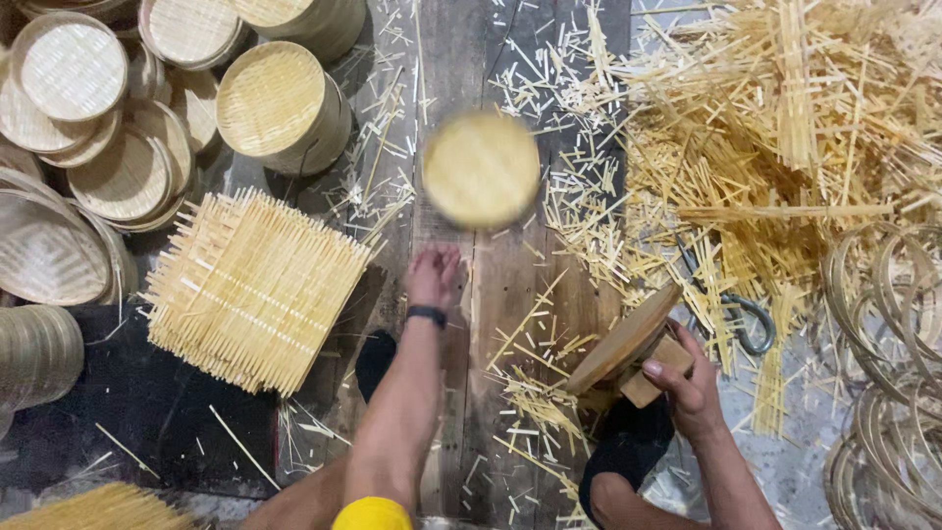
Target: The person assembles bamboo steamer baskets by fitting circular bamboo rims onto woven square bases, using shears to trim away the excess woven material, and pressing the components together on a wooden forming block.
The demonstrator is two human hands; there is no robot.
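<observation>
A round woven bamboo lid (pixel 481 169), blurred by motion, sits just beyond the fingertips of my left hand (pixel 433 276). That hand is stretched forward with fingers apart and holds nothing; it wears a dark wristband. My right hand (pixel 684 385) grips a wooden block (pixel 655 367) joined to a round wooden disc (pixel 624 339), tilted over the plank floor (pixel 491 324).
Stacks of finished round woven lids (pixel 280 106) fill the upper left. A square mat of woven bamboo strips (pixel 250 288) lies left of my arm. A big heap of bamboo offcuts (pixel 785 137) lies upper right, bamboo hoops (pixel 888 393) at right, scissors (pixel 748 324) nearby.
</observation>
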